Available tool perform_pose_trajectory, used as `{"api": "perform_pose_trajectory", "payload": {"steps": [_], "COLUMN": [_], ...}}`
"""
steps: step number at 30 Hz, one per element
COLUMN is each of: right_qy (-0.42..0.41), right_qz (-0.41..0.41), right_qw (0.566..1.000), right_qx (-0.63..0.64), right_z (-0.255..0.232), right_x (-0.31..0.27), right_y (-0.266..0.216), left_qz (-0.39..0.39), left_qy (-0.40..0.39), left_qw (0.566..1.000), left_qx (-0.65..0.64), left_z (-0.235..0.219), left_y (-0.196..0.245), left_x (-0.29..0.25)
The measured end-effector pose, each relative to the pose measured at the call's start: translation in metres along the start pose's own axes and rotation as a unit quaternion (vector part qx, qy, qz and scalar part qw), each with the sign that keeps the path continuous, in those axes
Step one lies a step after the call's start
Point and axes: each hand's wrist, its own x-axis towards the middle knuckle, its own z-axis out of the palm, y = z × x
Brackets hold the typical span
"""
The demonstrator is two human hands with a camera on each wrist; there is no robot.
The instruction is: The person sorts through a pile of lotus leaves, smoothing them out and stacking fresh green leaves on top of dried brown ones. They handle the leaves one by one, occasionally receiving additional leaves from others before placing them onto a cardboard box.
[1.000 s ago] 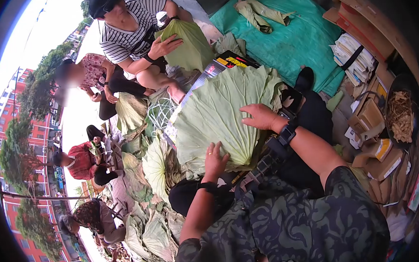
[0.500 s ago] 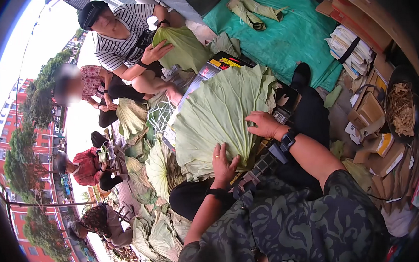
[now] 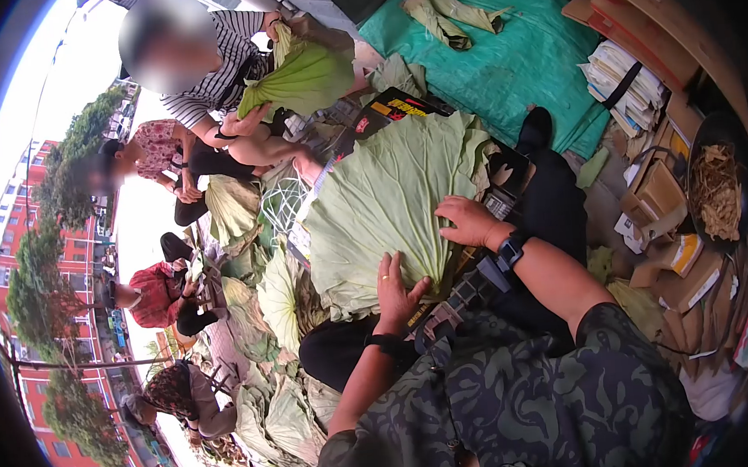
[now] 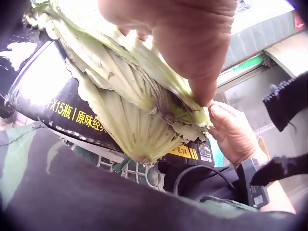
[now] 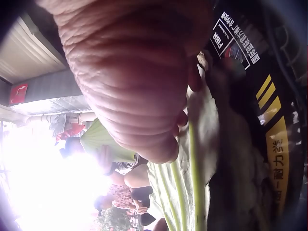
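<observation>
A large, pale green ribbed leaf (image 3: 380, 199) lies spread over a dark printed box, with layered leaf edges beneath it in the left wrist view. My left hand (image 3: 399, 292) rests on its near edge, fingers extended and a ring on one. To its right, my right hand (image 3: 472, 221) lies with its fingers on the ribs near the leaf's narrow end. The right wrist view has the right hand (image 5: 125, 82) large against the leaf (image 5: 192, 144). From the left wrist camera, the left hand (image 4: 178, 43) is above the leaf stack (image 4: 130, 106), and the right hand (image 4: 236, 134) touches its far end.
A person in a striped top (image 3: 235, 62) holds another leaf (image 3: 300, 80) across from me. Other people sit to the left beside leaf piles (image 3: 282, 410). A green sheet (image 3: 518, 62) with rolled leaves, cardboard boxes (image 3: 658, 190) and a dark bowl (image 3: 718, 191) are on the right.
Both hands stay on the large leaf; their spacing has narrowed slightly since the earliest frame. The person in stripes has lowered one hand and turned their leaf.
</observation>
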Motion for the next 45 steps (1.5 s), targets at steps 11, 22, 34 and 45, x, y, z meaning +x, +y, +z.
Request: {"api": "perform_pose_trajectory", "payload": {"steps": [11, 22, 34, 45], "right_qy": [-0.043, -0.010, 0.001, 0.006], "right_qz": [0.025, 0.018, 0.043, 0.032], "right_qw": [0.999, 0.999, 0.997, 0.996], "right_qx": [-0.018, -0.038, -0.069, -0.079], "right_z": [-0.007, -0.002, -0.001, 0.002], "right_x": [0.001, 0.003, 0.008, 0.007], "right_y": [-0.007, -0.009, -0.015, -0.011], "left_qz": [0.002, -0.199, -0.141, -0.204], "left_qy": [0.040, 0.150, 0.045, 0.057], "left_qw": [0.999, 0.826, 0.940, 0.862], "left_qx": [-0.036, -0.506, -0.307, -0.460], "left_z": [-0.002, -0.060, -0.015, -0.042], "left_y": [-0.004, 0.009, 0.019, 0.013], "left_x": [0.003, 0.098, 0.087, 0.074]}}
